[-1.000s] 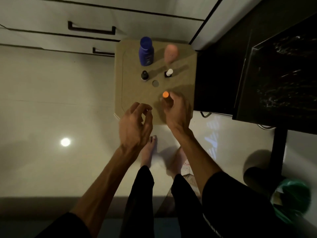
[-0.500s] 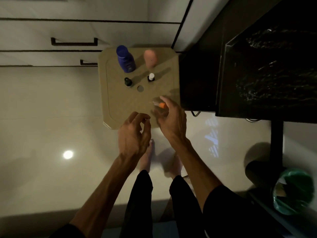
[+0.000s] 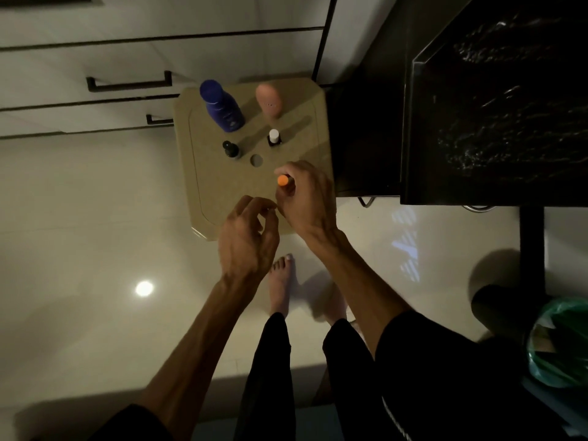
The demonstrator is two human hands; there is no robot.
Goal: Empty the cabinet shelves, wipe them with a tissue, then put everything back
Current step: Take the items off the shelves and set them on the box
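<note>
1. The right hand (image 3: 307, 198) is gripping a small bottle with an orange cap (image 3: 283, 180), its fingers curled around the body so that only the cap is showing, just above the near right part of the stool (image 3: 203, 186).
2. The left hand (image 3: 246, 238) is hovering over the stool's near edge, just beside the right hand, with its fingers loosely curled and holding nothing.
3. A blue bottle (image 3: 221, 106) is standing at the far left of the beige stool, and a pink bottle (image 3: 269, 100) is standing at the far right.
4. A small black-capped bottle (image 3: 230, 149) and a small white-capped bottle (image 3: 274, 137) are sitting nearer the middle, well apart from each other, with a round hole (image 3: 256, 160) in the stool top between them and the hands.
5. White drawers with dark handles (image 3: 129, 81) are lying beyond the stool, and a dark cabinet (image 3: 496, 100) is standing to its right.
6. The person's bare feet (image 3: 280, 281) are showing on the glossy floor below the hands, and a green bag (image 3: 563, 342) is lying at the lower right.
</note>
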